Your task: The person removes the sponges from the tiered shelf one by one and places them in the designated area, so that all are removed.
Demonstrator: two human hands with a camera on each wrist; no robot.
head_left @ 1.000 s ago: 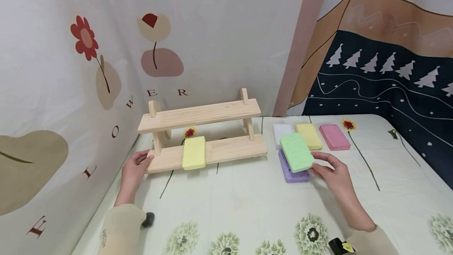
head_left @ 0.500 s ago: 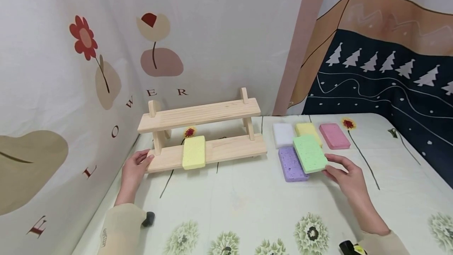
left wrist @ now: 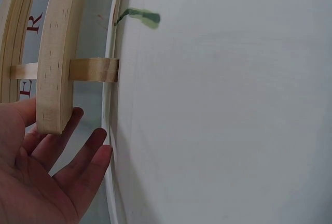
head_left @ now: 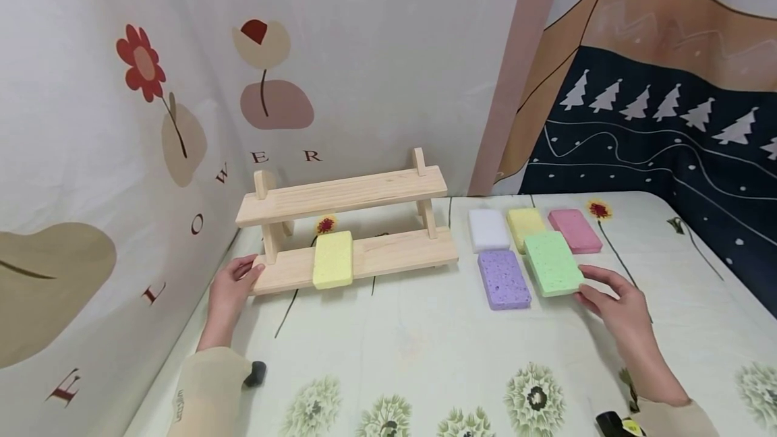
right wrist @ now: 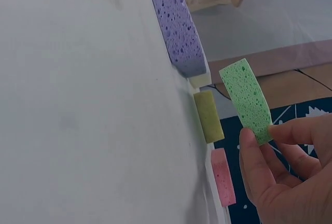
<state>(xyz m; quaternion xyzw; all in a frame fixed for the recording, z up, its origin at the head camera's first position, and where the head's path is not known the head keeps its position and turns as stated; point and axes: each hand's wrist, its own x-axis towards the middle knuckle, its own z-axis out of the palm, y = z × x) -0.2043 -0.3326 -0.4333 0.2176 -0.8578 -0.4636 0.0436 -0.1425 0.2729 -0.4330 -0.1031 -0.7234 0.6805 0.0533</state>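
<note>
My left hand [head_left: 231, 288] grips the left end of the lower board of a two-tier wooden shelf [head_left: 346, 197], its thumb on one side and fingers on the other in the left wrist view. Flat on that lower board lies a yellow sponge [head_left: 333, 259], overhanging the front edge. By its near right corner, my right hand [head_left: 619, 302] pinches a green sponge [head_left: 553, 263]; the right wrist view shows this green sponge [right wrist: 246, 99] raised off the table. A purple sponge [head_left: 504, 280] lies flat on the table to its left.
Behind the green and purple sponges lie a white sponge [head_left: 488, 230], a second yellow sponge [head_left: 525, 226] and a pink sponge [head_left: 575, 230]. Printed fabric walls [head_left: 388, 73] stand behind and left of the table. A flower-patterned cloth [head_left: 413, 349] covers the tabletop.
My right hand has moved the green sponge rightward, from above the purple sponge to its right side, so the purple one now shows fully. The left hand and shelf have stayed put.
</note>
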